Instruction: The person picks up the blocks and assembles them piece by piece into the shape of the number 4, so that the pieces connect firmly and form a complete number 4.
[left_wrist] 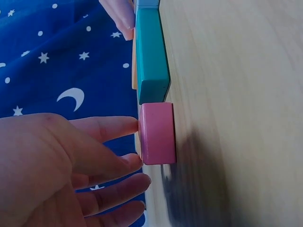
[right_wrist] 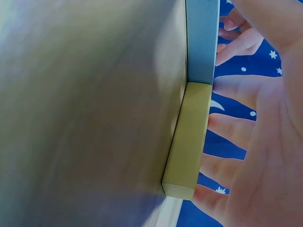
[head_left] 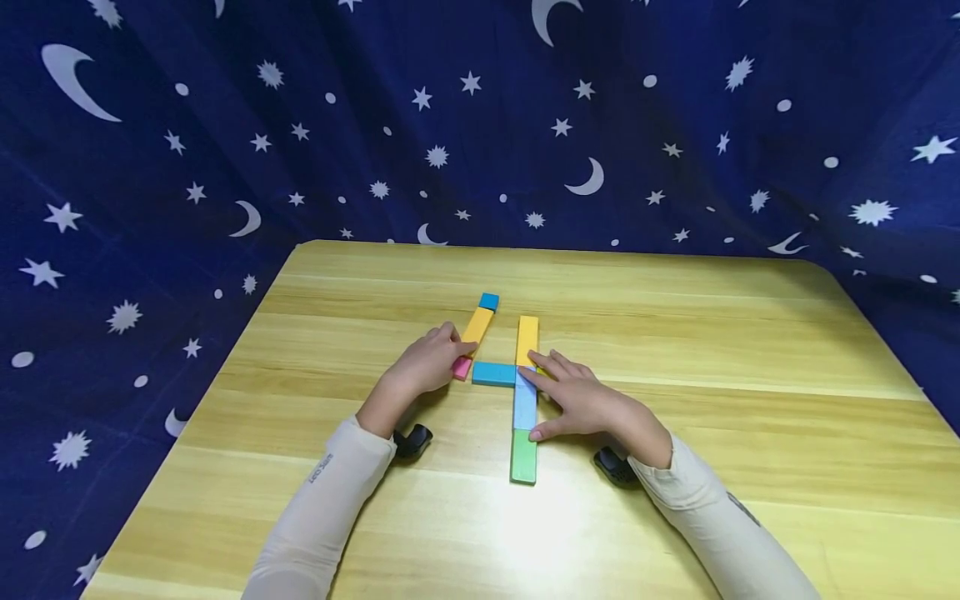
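Note:
Near the table's middle, my left hand [head_left: 429, 360] pinches a pink block [left_wrist: 158, 135] between thumb and index finger. The pink block touches the near end of an orange block [head_left: 477, 327], with a small blue block [head_left: 489, 302] at its far end. My right hand [head_left: 581, 404] lies with fingers spread over a light blue block [head_left: 525, 404] and a yellow block [right_wrist: 188, 137], mostly hidden from above. Its thumb touches the light green block [head_left: 523, 458]. Above the light blue block is another orange block [head_left: 528, 336]; a teal block [head_left: 493, 374] reaches left from that column.
The blocks lie on a light wooden table [head_left: 750, 375]. Behind it and to its sides hangs a dark blue curtain [head_left: 510, 100] with moons and stars. A black wrist device [head_left: 412, 442] sits under the left wrist, another [head_left: 615, 467] under the right.

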{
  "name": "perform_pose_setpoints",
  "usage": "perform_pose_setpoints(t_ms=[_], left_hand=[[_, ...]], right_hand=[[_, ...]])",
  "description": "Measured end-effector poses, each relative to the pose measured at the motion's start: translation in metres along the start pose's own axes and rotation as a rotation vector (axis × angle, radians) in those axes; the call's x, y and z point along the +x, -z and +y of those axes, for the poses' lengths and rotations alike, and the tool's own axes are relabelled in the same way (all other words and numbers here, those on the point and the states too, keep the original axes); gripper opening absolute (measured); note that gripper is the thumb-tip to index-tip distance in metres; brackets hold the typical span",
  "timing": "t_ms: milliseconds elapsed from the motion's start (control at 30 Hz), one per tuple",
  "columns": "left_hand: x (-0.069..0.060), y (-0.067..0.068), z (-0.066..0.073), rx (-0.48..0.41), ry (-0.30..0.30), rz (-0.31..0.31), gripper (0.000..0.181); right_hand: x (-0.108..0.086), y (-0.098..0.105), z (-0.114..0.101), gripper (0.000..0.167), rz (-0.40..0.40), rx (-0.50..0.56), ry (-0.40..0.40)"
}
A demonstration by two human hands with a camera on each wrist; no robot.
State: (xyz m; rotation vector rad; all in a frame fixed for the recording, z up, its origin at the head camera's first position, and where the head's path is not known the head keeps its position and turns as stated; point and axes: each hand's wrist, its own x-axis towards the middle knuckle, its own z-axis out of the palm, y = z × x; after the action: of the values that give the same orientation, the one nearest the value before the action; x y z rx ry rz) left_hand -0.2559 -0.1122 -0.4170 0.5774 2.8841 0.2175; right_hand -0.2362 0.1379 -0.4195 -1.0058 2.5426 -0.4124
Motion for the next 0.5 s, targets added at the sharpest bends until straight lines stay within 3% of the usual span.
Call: perform_pose_setpoints(t_ms=[500], left_hand=[[-0.0014, 0.0034, 0.0007, -0.006, -0.015, 0.019, 0.047]], right_hand=[[-0.0010, -0.0001, 0.0010, 0.092, 0.000, 0.004, -0.003]])
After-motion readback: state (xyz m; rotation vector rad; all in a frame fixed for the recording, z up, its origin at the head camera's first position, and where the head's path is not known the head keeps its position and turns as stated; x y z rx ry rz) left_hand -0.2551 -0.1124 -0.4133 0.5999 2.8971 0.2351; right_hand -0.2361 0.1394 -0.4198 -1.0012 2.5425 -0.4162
